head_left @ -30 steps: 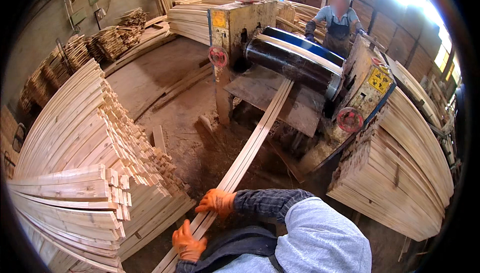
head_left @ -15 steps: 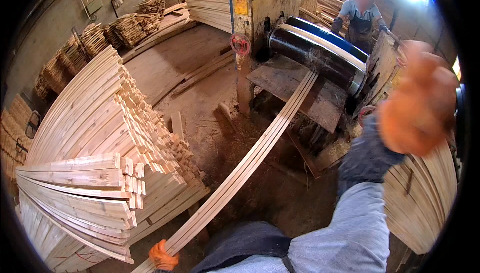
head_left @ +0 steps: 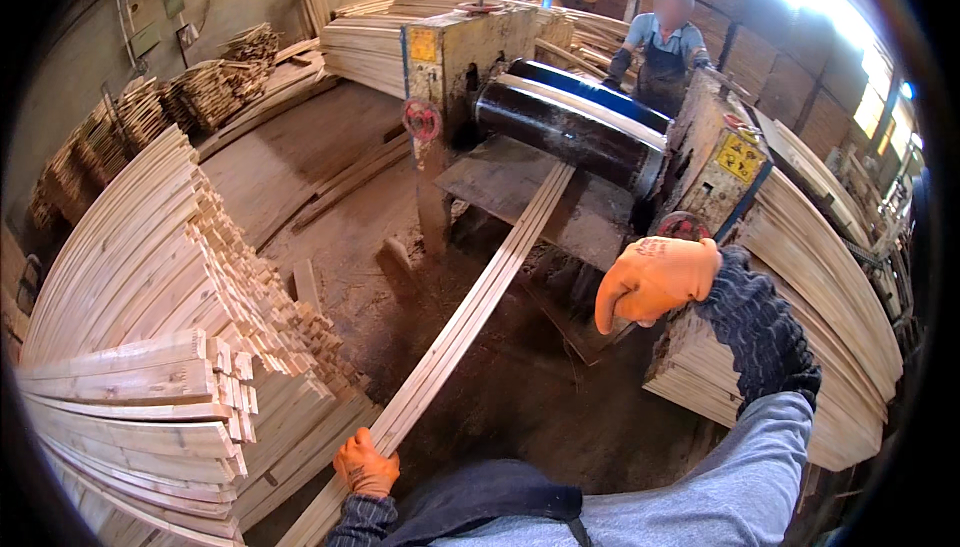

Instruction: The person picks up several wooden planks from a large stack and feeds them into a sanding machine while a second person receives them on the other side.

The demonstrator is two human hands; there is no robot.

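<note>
My left hand (head_left: 367, 463), in an orange glove, is closed around the near part of a narrow bundle of long wooden strips (head_left: 465, 327). The strips slope up from the lower left to a metal feed plate (head_left: 480, 185), and their far end lies beneath a dark roller (head_left: 570, 132) of a large machine. My right hand (head_left: 655, 282), gloved in orange too, hangs in the air right of the strips. Its fingers are loosely bent, a gap shows between finger and thumb, and nothing is seen in it.
Left of me rises a tall stack of wooden strips (head_left: 130, 267), with a smaller layered pile (head_left: 130, 377) nearer. Another stack (head_left: 800, 337) stands at right. Beyond the rollers a person (head_left: 665, 52) stands at the machine. Loose boards (head_left: 350, 182) lie on the floor.
My right hand has come down and inward from the upper right. My left hand still grips the strips and shows farther up in the picture. The whole view has swung right.
</note>
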